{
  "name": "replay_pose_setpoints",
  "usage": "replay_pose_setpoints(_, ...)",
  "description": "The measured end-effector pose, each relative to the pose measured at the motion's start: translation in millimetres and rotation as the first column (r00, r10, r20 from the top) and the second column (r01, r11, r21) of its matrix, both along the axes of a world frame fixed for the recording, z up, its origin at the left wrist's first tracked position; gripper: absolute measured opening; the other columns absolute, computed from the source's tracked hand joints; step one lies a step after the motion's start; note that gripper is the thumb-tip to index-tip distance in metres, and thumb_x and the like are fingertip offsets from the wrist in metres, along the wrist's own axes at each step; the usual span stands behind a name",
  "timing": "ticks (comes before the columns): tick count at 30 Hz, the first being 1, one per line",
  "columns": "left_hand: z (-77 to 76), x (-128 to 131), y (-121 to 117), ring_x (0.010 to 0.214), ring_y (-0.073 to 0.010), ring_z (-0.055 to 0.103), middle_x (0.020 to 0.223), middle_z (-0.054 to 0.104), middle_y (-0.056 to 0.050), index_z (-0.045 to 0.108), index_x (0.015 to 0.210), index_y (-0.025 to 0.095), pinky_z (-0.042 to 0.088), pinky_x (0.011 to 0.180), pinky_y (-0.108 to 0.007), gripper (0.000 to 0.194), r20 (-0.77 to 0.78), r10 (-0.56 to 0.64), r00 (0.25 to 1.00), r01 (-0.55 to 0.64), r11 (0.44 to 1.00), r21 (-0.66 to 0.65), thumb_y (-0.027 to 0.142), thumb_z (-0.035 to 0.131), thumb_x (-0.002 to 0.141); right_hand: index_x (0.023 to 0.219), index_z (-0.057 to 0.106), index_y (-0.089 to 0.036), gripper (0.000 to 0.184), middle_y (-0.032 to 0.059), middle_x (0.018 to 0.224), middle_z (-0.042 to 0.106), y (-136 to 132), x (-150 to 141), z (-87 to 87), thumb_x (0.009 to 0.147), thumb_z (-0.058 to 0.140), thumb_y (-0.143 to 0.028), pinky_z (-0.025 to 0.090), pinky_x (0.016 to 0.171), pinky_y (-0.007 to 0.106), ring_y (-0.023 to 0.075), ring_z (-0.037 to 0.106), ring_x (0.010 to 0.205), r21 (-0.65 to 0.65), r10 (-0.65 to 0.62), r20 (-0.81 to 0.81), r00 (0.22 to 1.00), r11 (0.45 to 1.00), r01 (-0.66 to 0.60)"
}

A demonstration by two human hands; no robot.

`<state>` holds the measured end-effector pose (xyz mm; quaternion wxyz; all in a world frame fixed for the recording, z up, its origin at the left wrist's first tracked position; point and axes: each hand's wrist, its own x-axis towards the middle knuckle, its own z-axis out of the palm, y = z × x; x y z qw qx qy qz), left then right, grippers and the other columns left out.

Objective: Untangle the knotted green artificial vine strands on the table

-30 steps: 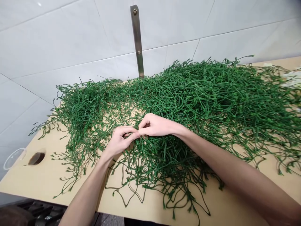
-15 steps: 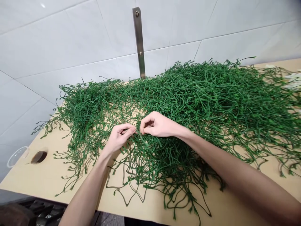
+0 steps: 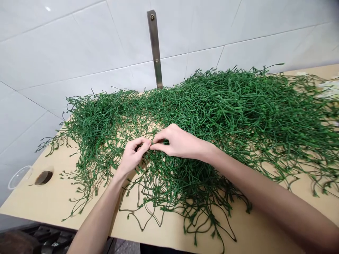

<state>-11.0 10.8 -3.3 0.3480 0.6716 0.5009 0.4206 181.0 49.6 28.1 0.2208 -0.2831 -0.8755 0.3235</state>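
Left hand, right hand: fingertips pinched together, pinched item too small to tell | tangled thin green plastic-looking stems around both | pale wood-coloured counter beneath

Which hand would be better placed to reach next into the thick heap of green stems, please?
Probably the right: the right hand is nearer the thick heap, and its forearm extends over stems on that side. The left hand is farther off and might have to cross the right.
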Motion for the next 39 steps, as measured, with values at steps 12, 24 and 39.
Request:
replay_pose_setpoints(12,3.2,1.7,-2.9,0.056,-0.0118,0.043,0.062,0.055,0.000,0.060,0.067,0.017,0.035,0.054,-0.025,0.038,-0.057,-0.065,0.996,0.066,0.998,0.012,0.049,0.056,0.087,0.060,0.059,-0.014,0.028,0.0028,0.058,0.053,-3.8,-7.0,-3.5,0.084,0.047,-0.022,0.034,0.066,0.030,0.0130,0.040,0.062,0.299,-0.070,0.059,0.996,0.953,0.049)
replay_pose_setpoints(24,0.7,-2.6,-0.4,0.058,-0.0125,0.044,0.062,0.053,0.000,0.059,0.065,0.017,0.037,0.056,-0.025,0.045,-0.003,-0.117,0.993,0.116,0.992,-0.043,0.057,0.058,0.083,0.058,0.056,-0.015,0.022,0.0023,0.059,0.054,1.3,-10.6,-17.0,0.076,0.043,-0.012,0.036,0.065,0.028,0.0132,0.042,0.063,0.334,0.018,-0.145,0.989,0.942,0.032)
replay_pose_setpoints(39,5.3,-10.0,2.1,0.052,-0.0100,0.038,0.059,0.046,0.003,0.067,0.084,0.020,0.031,0.047,-0.023,0.033,0.196,0.048,0.979,-0.050,0.999,0.008,0.052,0.067,0.080,0.088,0.071,-0.014,0.018,0.0063,0.089,0.072,2.3,5.4,5.6,0.080,0.054,-0.016,0.046,0.085,0.034,0.0170,0.062,0.085,0.187,-0.059,-0.157,0.986,0.978,0.089)
